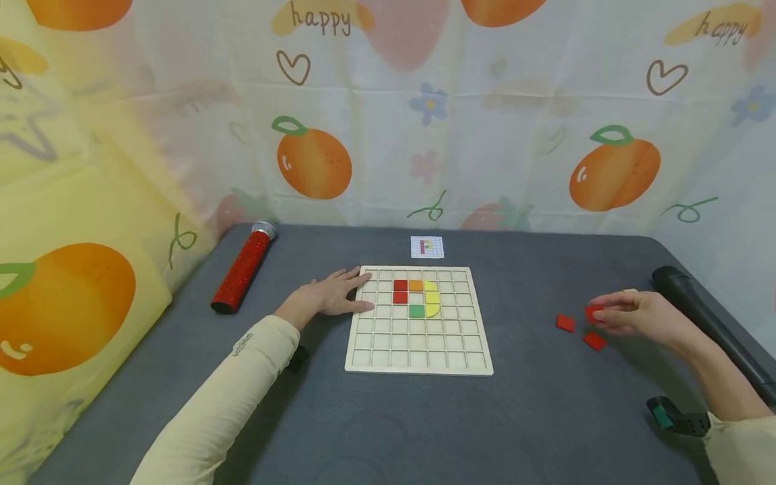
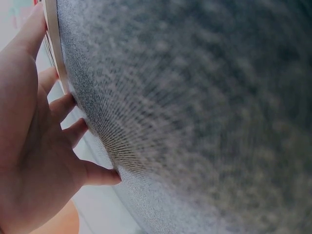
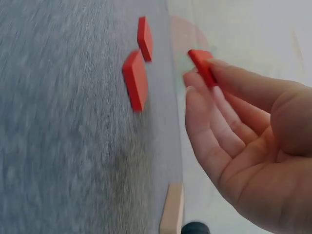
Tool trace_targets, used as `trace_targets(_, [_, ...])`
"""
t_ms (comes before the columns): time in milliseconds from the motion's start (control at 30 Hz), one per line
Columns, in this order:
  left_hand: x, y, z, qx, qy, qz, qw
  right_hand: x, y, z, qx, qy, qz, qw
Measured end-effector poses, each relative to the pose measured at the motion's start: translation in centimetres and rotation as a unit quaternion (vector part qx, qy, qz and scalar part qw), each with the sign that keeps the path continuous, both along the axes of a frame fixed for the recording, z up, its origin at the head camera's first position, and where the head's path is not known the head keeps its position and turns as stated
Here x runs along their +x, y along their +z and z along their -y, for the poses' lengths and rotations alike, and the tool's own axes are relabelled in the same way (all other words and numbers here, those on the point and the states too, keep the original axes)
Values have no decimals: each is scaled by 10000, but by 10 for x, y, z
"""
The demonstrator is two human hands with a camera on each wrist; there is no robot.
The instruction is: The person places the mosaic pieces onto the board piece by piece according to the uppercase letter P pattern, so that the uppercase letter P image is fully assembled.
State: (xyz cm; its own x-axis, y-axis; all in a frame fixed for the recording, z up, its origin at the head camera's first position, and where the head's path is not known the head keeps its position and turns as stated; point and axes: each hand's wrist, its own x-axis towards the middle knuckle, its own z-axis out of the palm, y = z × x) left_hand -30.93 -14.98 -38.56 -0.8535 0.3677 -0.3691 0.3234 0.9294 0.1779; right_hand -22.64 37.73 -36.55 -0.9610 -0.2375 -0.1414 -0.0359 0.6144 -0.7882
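A pale wooden grid board (image 1: pixel 418 360) lies mid-table, with red tiles (image 1: pixel 400 286), an orange tile (image 1: pixel 415 285), a green tile (image 1: pixel 417 311) and yellow tiles (image 1: pixel 432 297) in its cells. My left hand (image 1: pixel 333 294) rests at the board's left edge, fingers spread and fairly straight. In the left wrist view its thumb and a finger touch the board's side. Over the right of the table, my right hand (image 1: pixel 636 313) pinches a red square tile (image 3: pixel 203 66) between thumb and fingers. Two more red tiles (image 1: pixel 565 323) (image 3: pixel 135 80) lie just left of it.
Behind the board lies a small card (image 1: pixel 427 246) printed with a coloured grid pattern. A red microphone-shaped object (image 1: pixel 242 269) with a silver head is at the left. Along the right edge runs a long black tube-like object (image 1: pixel 709 323). A patterned curtain (image 1: pixel 485 135) hangs behind the table.
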Motion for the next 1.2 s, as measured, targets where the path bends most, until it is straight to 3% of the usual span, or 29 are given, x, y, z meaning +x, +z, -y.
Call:
trace_targets(300, [0, 1, -1, -35, -63, 18, 10000, -14, -2, 38, -198, -96, 283, 9994])
trace_targets(533, [1, 2, -1, -15, -87, 19, 10000, -27, -4, 68, -805, 132, 598, 9949])
trace_targets(900, [0, -1, -2, -75, 41, -33, 10000, -43, -17, 115, -982, 465, 560, 9925])
trace_targets(1200, [1, 1, -1, -86, 37, -10, 10000, -57, -18, 154, -1146, 543, 668, 9897])
